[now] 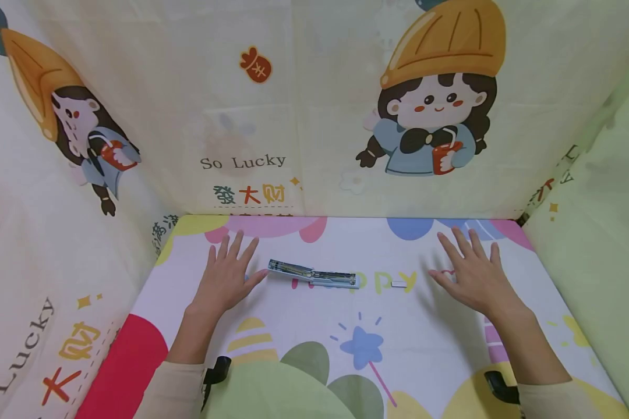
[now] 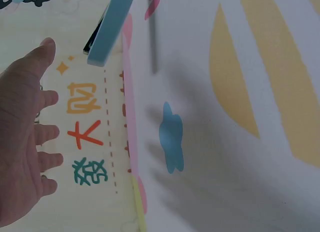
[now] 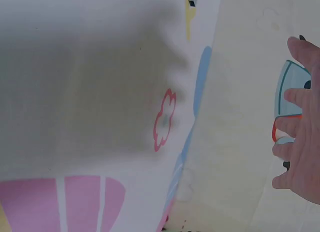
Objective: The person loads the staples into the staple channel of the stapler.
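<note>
While it lay unfolded near the middle of the table, the long, light-blue stapler with dark metallic inner parts [image 1: 313, 275] made a shallow bend at its centre. To its right, apart from it, lay a small, silvery-white rectangular bar [image 1: 398, 284]. The bare left hand [image 1: 229, 276] hovered by the stapler's left end, its fingers straight and spread apart, the thumb tip just beside it. The bare right hand [image 1: 474, 279] hovered to the right of the bar, its fingers likewise spread. Beneath stretched a white, pastel-printed table cover [image 1: 424, 326]; behind it rose a cream, cartoon-printed cloth [image 1: 325, 116].
</note>
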### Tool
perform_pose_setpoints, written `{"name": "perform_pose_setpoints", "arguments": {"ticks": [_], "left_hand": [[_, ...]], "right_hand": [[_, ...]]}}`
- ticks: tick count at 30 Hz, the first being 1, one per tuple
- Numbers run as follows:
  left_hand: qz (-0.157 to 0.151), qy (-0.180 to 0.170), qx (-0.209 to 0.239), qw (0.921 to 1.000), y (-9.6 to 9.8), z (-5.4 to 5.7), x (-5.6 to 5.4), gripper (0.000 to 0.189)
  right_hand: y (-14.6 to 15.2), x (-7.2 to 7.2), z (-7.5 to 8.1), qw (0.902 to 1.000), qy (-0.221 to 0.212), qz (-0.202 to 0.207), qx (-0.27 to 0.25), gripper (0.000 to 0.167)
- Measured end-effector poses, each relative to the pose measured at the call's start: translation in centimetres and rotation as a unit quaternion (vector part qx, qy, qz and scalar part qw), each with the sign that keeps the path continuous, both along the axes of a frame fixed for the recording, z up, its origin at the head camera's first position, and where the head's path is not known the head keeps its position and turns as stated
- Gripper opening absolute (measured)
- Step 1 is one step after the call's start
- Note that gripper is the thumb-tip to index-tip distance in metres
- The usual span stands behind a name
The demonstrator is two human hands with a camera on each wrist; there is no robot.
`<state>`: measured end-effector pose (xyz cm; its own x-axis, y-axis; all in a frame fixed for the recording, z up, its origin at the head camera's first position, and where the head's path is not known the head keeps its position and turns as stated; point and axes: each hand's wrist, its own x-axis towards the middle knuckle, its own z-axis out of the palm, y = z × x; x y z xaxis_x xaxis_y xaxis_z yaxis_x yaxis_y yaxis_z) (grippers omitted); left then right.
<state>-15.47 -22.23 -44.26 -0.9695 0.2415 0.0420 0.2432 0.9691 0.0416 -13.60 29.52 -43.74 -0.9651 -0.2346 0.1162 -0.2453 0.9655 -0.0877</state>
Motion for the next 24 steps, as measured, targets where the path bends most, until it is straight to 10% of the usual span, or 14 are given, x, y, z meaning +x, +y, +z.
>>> {"name": "perform_pose_setpoints", "arguments": {"ticks": [24], "left_hand": [[-0.056, -0.016, 0.073, 0.9957, -0.2, -1.5, -0.8, 0.081]], "right_hand": [[-0.2, -0.9, -1.5, 0.997, 0.01, 0.073, -0.025, 0.083]]}}
